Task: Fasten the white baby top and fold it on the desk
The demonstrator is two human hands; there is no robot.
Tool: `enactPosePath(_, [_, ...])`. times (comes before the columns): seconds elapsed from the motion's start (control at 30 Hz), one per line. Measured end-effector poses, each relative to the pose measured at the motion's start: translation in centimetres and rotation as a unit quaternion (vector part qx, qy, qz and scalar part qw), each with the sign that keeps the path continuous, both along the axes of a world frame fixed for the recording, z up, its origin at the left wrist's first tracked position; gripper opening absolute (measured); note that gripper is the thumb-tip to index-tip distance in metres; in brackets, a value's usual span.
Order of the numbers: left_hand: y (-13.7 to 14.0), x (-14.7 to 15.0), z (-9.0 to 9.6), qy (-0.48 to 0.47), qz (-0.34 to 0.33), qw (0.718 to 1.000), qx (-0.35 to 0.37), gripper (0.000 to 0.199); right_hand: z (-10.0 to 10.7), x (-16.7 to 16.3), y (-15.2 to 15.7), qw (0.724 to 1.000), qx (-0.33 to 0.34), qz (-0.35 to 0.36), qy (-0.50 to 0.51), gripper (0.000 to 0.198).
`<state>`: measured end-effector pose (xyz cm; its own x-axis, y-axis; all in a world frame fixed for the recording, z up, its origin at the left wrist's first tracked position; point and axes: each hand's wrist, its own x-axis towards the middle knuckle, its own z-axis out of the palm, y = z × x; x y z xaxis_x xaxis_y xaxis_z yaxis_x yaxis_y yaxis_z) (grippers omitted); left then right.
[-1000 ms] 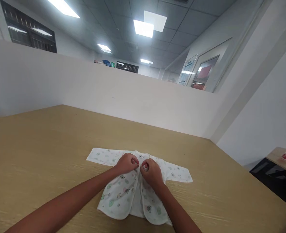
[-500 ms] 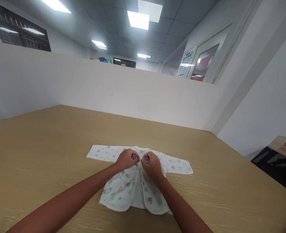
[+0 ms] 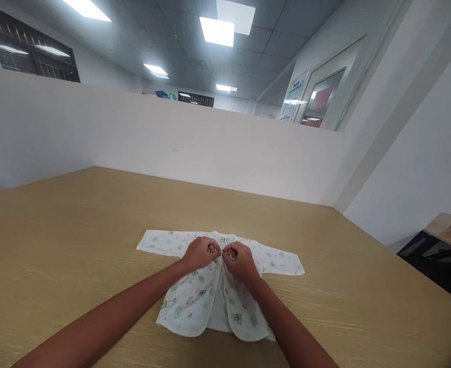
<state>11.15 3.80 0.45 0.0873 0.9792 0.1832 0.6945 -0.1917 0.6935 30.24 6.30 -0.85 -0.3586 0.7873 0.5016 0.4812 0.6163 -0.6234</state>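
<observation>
A small white baby shirt [image 3: 194, 294] with a green and grey animal print lies face up on the table, its sleeves spread to both sides. Its front is parted below the chest, and the plain inside of the back shows between the two panels. At the upper front opening, just below the neckline label, my left hand [image 3: 202, 253] pinches the left edge. Close against it, my right hand [image 3: 240, 260] pinches the facing edge. The fingertips of both hands nearly meet. Any fastener between them is too small to make out.
The shirt rests on a wide wood-toned table [image 3: 75, 220]. A low white partition [image 3: 217, 148] runs along the back, with a white wall to the right. At the right edge stands a cardboard box [image 3: 447, 225] beside a black object [image 3: 435, 260].
Both hands stay at the upper front opening. My right hand's fingers have shifted slightly at the edge, and the lower hem has moved a little towards me.
</observation>
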Motion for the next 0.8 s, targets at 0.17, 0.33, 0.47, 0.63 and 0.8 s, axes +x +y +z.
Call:
enactPosePath(0.17, [0.22,0.12,-0.5,0.004,-0.006,1.0,0.008,0.014,-0.22,0.13,0.29,1.0,-0.006,0.006,-0.019,0.008])
enactPosePath(0.33, [-0.39,0.28,-0.5,-0.022,-0.046,0.996,0.074,0.018,-0.18,0.34,-0.04,0.999,0.004,0.03,-0.042,0.007])
enactPosePath(0.47, [-0.63,0.34,-0.4,-0.025,-0.037,0.995,0.09,0.02,-0.05,0.34,-0.42,0.998,0.021,0.026,-0.052,0.006])
enactPosePath(0.63, [-0.2,0.17,-0.74,-0.009,-0.038,0.997,0.074,0.013,0.07,0.3,-0.45,0.998,0.018,0.034,-0.049,0.008])
enactPosePath(0.8, [-0.34,0.3,-1.06,0.084,-0.015,0.991,0.106,0.006,0.26,0.27,-0.31,0.998,-0.009,0.038,-0.04,0.008])
